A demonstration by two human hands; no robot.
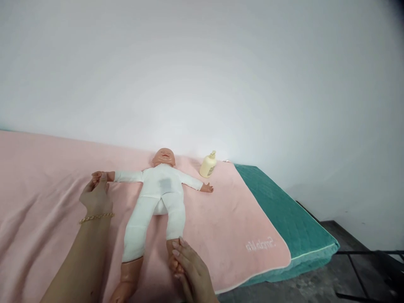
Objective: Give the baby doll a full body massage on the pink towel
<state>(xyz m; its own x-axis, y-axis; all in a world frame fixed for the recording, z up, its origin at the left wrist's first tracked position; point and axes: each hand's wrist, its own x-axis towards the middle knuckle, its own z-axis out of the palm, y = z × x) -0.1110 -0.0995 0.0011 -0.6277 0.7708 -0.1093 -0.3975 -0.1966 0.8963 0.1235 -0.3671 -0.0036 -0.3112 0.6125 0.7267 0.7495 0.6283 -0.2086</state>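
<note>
Head view: one doll point(164, 174), laid face up with limbs spread on a pink blanket point(233, 219), attended by two bare hands.
Left hand point(96, 195), bracelet point(96, 217) at the wrist: its fingers and thumb were closed on the doll's hand, seemingly to keep that arm straight out. Right hand point(195, 269): it curled around the doll's foot on its own side, apparently grasping it to steady the leg. Pump bottle point(208, 165): it stood beyond the doll's free hand, likely parked within reach but out of the way. Edges, as I saw them: the wall point(202, 75) rose close behind the head; rightward, the blanket gave way to green mattress point(280, 206), then a drop. Blanket on either side offered most room.
</note>
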